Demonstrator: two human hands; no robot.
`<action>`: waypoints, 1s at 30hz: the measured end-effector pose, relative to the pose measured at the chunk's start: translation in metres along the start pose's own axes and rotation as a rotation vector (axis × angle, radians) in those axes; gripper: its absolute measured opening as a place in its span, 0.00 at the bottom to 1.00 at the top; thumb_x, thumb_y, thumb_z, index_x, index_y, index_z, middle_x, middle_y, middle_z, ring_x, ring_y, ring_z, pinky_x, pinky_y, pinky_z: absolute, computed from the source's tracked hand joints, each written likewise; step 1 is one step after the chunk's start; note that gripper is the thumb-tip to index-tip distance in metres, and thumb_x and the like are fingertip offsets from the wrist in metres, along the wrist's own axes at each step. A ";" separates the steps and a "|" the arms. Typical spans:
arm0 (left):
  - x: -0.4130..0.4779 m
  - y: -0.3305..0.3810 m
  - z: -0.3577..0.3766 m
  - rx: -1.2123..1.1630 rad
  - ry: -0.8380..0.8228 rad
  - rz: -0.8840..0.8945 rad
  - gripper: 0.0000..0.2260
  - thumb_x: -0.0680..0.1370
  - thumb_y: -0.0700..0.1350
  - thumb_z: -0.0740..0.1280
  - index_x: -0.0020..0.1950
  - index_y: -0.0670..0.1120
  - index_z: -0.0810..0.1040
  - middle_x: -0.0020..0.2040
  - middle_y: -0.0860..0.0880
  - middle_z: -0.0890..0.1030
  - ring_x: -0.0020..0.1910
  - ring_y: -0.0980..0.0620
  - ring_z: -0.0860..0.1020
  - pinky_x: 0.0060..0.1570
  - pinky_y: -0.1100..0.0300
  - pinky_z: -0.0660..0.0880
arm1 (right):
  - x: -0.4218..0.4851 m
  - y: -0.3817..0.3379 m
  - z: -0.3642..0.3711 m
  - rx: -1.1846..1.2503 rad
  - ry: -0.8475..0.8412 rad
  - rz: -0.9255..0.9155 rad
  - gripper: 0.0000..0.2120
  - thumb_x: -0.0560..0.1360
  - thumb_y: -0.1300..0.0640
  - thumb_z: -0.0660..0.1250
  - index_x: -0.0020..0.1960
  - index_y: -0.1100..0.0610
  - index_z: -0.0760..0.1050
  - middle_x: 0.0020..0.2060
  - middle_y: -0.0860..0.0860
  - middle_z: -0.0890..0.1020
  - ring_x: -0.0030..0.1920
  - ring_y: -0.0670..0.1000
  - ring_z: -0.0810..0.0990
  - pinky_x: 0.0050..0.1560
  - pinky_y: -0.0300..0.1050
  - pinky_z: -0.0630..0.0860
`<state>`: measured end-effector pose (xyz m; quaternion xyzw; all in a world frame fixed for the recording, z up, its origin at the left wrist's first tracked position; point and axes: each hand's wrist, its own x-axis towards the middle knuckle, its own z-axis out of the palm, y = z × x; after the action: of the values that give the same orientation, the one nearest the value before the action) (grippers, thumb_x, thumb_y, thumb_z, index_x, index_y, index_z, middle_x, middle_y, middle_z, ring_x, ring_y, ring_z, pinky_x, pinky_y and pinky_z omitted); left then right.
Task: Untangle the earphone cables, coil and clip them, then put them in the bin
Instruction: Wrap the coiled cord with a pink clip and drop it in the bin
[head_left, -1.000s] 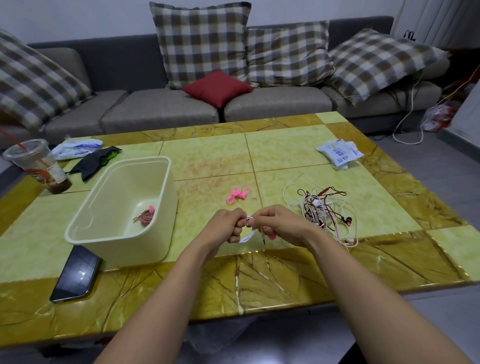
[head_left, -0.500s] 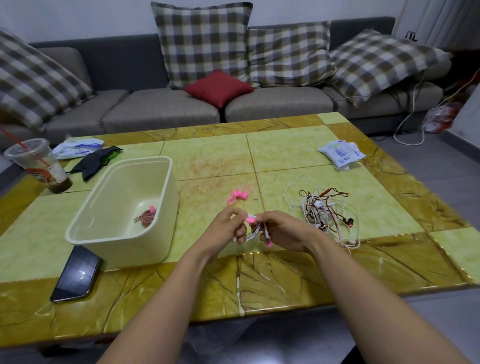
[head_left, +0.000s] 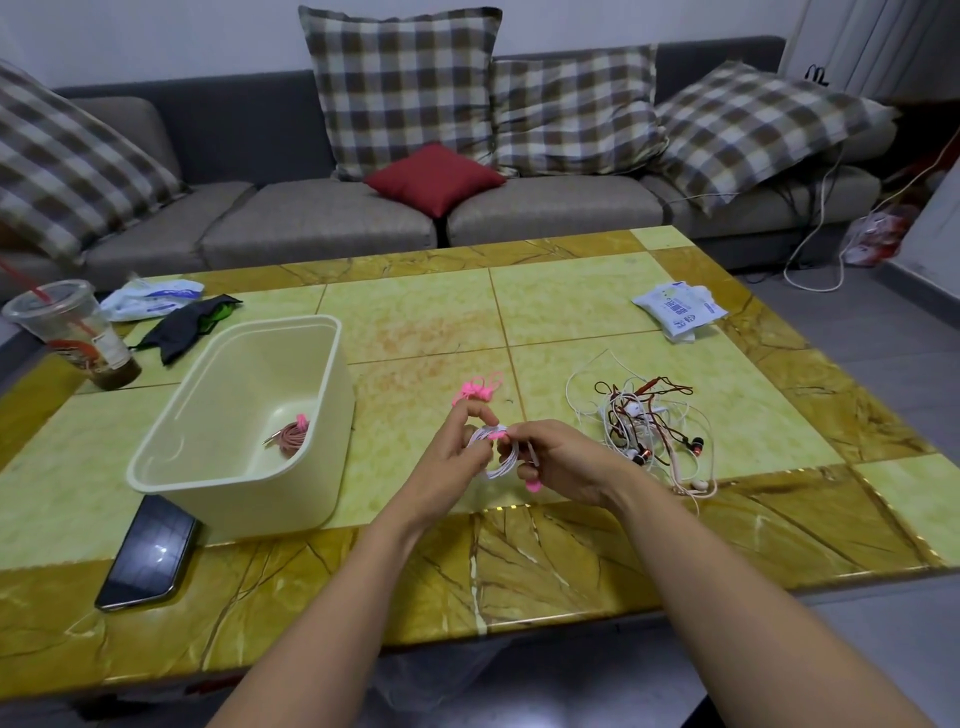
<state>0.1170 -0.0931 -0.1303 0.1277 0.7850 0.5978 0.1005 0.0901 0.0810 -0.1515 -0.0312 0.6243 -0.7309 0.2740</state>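
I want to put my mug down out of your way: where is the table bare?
Bare: the far tiles between the bin and the packet, and the near border right of the phone. Crowded: the far-left corner with cup and cloth, the tangle on the right, and the middle, where the left hand and right hand hold a coil.

Tiled table (head_left: 415, 312): bin (head_left: 332, 400), phone (head_left: 148, 553), cup (head_left: 72, 332), earphone tangle (head_left: 644, 421)

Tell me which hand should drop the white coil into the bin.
Probably left. The left hand pinches the white coil and lies nearer the bin; the right hand would have to cross over.
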 end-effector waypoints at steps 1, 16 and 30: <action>0.000 -0.003 0.001 0.006 -0.002 0.024 0.07 0.77 0.43 0.63 0.54 0.51 0.71 0.40 0.42 0.74 0.37 0.52 0.72 0.42 0.63 0.71 | -0.001 0.000 0.002 -0.005 0.001 -0.002 0.11 0.81 0.57 0.60 0.49 0.62 0.79 0.35 0.50 0.75 0.30 0.47 0.65 0.33 0.42 0.61; 0.009 -0.032 0.011 0.108 0.219 0.008 0.10 0.82 0.53 0.59 0.52 0.46 0.70 0.24 0.55 0.72 0.24 0.58 0.65 0.29 0.60 0.61 | -0.001 -0.003 0.009 -0.563 0.138 -0.142 0.13 0.81 0.59 0.59 0.54 0.56 0.82 0.54 0.50 0.82 0.56 0.43 0.78 0.60 0.38 0.71; 0.008 -0.038 -0.001 0.129 0.262 -0.045 0.05 0.80 0.46 0.65 0.45 0.48 0.77 0.39 0.54 0.81 0.41 0.58 0.78 0.43 0.64 0.71 | 0.010 -0.002 0.001 -0.892 0.321 -0.203 0.06 0.75 0.62 0.71 0.51 0.58 0.85 0.41 0.47 0.83 0.40 0.38 0.77 0.43 0.32 0.71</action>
<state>0.1057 -0.1004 -0.1665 0.0370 0.8308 0.5553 0.0022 0.0807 0.0760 -0.1524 -0.0933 0.9049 -0.4106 0.0614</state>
